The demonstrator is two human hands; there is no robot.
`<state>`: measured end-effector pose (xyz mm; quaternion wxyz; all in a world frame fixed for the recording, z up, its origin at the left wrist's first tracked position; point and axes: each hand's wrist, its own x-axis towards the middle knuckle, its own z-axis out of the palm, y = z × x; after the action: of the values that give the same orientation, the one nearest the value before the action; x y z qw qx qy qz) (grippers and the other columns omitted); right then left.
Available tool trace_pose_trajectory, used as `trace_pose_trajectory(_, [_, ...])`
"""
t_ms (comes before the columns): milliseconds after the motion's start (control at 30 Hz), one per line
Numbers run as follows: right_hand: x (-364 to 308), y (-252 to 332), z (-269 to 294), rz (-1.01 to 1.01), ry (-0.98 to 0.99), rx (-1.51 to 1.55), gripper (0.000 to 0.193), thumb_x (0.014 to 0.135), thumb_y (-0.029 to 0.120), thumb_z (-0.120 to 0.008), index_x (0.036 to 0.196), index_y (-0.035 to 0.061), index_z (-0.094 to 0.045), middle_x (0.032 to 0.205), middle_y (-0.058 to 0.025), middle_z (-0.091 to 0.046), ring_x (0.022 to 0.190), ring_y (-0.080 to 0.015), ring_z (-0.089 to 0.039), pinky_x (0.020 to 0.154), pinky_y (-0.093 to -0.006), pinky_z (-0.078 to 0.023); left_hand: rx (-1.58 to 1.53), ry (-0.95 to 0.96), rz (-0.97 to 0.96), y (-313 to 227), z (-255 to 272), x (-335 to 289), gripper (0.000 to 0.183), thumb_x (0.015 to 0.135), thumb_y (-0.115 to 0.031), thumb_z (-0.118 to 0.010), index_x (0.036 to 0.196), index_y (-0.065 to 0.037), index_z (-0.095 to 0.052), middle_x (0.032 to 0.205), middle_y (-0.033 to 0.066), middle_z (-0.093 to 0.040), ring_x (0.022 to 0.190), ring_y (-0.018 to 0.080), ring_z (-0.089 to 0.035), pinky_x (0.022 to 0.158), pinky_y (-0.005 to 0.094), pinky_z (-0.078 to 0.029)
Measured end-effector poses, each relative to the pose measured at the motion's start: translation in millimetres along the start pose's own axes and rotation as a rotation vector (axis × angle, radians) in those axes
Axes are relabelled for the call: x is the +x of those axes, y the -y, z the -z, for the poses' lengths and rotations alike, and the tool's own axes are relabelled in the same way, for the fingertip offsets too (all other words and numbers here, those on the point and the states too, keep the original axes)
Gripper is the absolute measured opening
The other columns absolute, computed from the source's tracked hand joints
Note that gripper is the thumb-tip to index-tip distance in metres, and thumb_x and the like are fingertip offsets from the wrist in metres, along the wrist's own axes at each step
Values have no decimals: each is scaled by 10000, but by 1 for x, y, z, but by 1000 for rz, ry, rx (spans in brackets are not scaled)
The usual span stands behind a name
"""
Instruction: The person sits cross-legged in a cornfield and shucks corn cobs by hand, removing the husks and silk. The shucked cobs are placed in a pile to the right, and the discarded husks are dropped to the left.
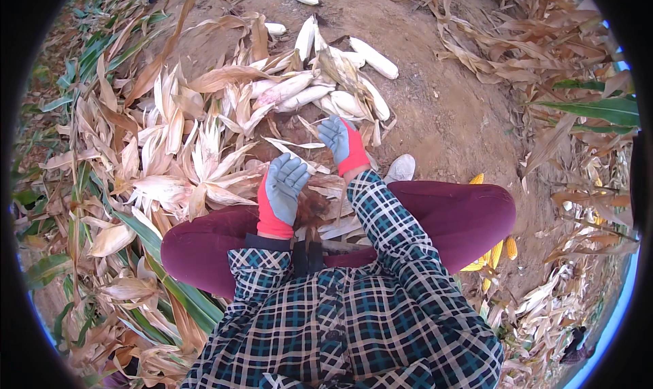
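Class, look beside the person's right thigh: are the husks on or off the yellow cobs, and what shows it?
Off: the yellow cobs show bare kernels, with no husk visible around them.

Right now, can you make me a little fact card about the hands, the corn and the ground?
Left hand: grey-and-red glove, fingers loosely bent, no cob visible in it
Right hand: matching glove, farther forward, near the pale ears
Pale corn ears: heaped ahead, a few lying apart
Yellow cobs: beside the right knee
Dry husks: spread thickly on the left
Ground: brown soil
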<state>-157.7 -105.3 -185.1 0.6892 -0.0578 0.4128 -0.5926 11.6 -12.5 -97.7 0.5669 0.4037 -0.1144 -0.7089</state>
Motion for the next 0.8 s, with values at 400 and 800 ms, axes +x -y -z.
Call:
trace_pose_trajectory(400, [131, -14, 75, -112, -474, 96, 500, 968, 428, -476, 1365, 125, -458, 1370, -87, -498, 1232, -264, -497, 986, -418, -451, 66, -12, 68, 8, -1, 11, 524, 984, -369, -505, 1342, 11, -463, 1150, 141, -647, 1018, 261, -655, 918, 394, -530])
trace_pose_trajectory(800, [117, -8, 85, 15, -540, 46, 399, 874, 348, -667, 1214, 163, -568, 1129, -21, -625, 1042, -185, -587, 860, -361, -484, 196, -46, 54, 12, -8, 23, 463, 980, -292, -542, 1334, -4, -463, 1125, 125, -648, 1020, 226, -646, 915, 350, -513])
